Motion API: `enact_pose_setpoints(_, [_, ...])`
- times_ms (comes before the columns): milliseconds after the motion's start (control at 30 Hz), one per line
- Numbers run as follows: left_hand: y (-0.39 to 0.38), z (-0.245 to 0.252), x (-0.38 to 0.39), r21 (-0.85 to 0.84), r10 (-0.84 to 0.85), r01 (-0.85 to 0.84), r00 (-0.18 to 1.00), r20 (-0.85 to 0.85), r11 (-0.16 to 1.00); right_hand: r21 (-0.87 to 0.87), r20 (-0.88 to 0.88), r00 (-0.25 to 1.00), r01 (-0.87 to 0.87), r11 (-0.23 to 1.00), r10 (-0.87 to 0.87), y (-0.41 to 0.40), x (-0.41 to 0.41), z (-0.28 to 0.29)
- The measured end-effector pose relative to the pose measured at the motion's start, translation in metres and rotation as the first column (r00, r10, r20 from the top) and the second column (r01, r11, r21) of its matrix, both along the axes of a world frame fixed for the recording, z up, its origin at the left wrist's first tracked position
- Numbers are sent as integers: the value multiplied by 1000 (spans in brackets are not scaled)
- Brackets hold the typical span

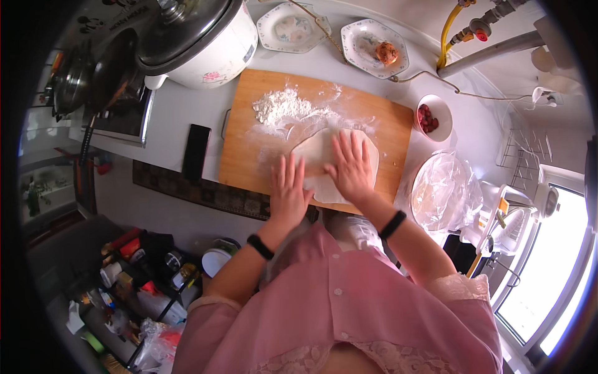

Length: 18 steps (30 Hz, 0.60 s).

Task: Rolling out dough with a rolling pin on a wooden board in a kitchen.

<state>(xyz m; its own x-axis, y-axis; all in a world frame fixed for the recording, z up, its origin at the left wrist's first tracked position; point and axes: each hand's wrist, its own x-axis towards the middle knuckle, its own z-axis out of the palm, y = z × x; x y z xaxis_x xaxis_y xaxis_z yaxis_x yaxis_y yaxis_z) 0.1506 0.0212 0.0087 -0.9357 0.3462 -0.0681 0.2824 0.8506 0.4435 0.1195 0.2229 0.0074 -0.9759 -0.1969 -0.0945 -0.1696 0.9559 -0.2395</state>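
A flat sheet of rolled dough [327, 189] lies on the wooden board [392, 121], over its near right part. My right hand [351, 168] rests flat on the dough with its fingers spread. Beside the dough's left edge, my left hand [288, 189] lies palm down at the board's near edge, fingers extended. Between the hands shows a short blurred tan strip, perhaps part of a rolling pin; the palms hide what lies under them. A heap of white flour [281, 106] sits at the board's far left, with loose flour spread towards the dough.
Left of the board are a black phone [196, 152] and a large lidded pot [210, 56]. Beyond it stand an octagonal plate [294, 28] and another plate [357, 44] with a browned food piece. On the right are a bowl [444, 119] of red fruit and a plastic-covered round container [439, 191].
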Motion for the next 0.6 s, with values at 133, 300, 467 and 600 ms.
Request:
enact_pose_setpoints(133, [-24,5,66,-7,-136,138,986,99,990,-27,154,982,-104,994,107,4,69,13])
enact_pose_setpoints(300, [-19,13,33,19,-93,92,992,91,996,25,121,988,-104,994,100,2,33,10])
enact_pose_setpoints(467, [-10,-4,-60,-25,37,-40,995,-94,999,128,-90,995,-31,991,42,-7,-62,6])
enact_pose_setpoints(600, [-15,-2,-53,16,44,-43,997,-69,999,-11,-36,999,-18,1000,18,-8,-39,14])
